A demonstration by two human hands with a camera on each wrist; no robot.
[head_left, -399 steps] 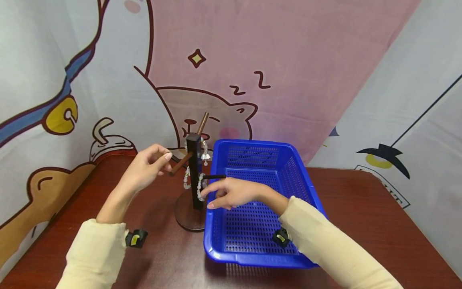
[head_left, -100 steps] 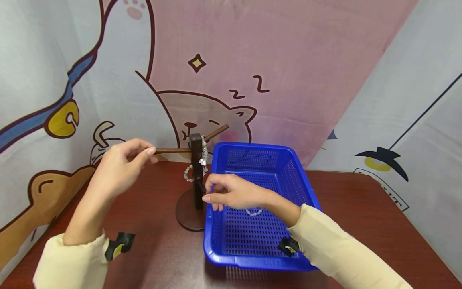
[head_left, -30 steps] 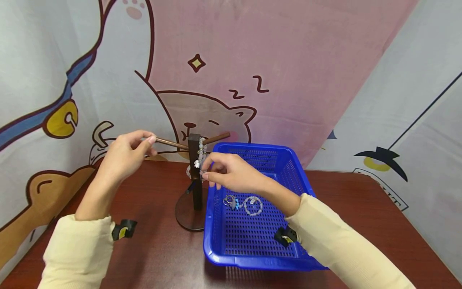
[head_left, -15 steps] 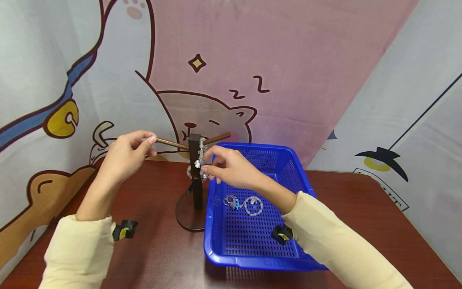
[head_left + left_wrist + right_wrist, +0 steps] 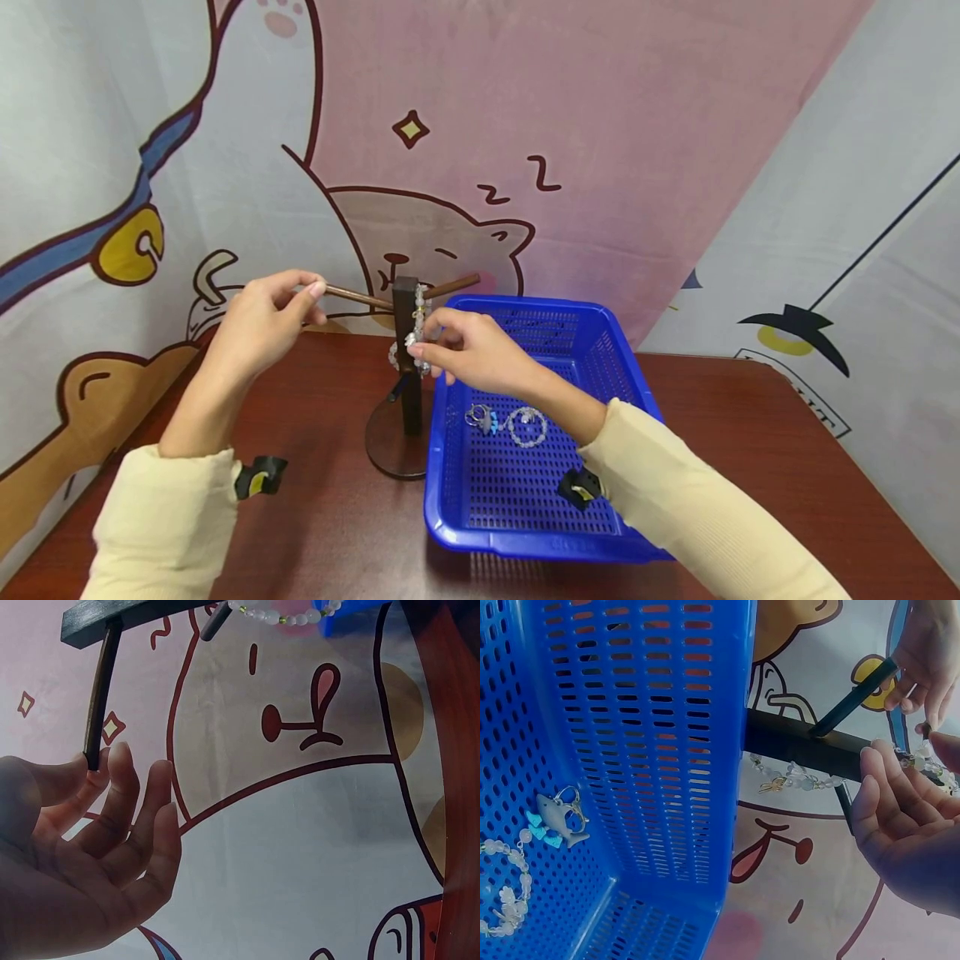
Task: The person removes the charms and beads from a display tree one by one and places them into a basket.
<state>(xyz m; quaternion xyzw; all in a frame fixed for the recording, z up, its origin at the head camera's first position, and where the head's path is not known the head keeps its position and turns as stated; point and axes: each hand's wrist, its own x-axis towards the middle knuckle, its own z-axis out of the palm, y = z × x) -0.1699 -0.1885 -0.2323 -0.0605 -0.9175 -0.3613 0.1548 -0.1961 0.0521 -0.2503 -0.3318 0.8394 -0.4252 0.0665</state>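
The left hand [image 5: 262, 321] has its thumb and forefinger pinched on the tip of a thin brown wooden peg [image 5: 356, 297], the other fingers loosely bent below it. From that hand the peg runs rightward to a dark wooden stand with a square post and round base [image 5: 412, 408], just beside the right hand [image 5: 483, 350]. Thumb and curled fingers of the right hand hold a clear-and-white beaded bracelet with a pale flower charm [image 5: 420, 304], which hangs along the post at its fingertips. Beyond the post from the right hand, a second pale beaded bracelet [image 5: 393, 356] shows in part. Beneath the right hand sits a blue perforated plastic basket [image 5: 457, 533]; in it, below the palm, lie a round clear beaded bracelet [image 5: 525, 881] and, just beside it, a grey dolphin-shaped keychain with light-blue hearts [image 5: 555, 817].
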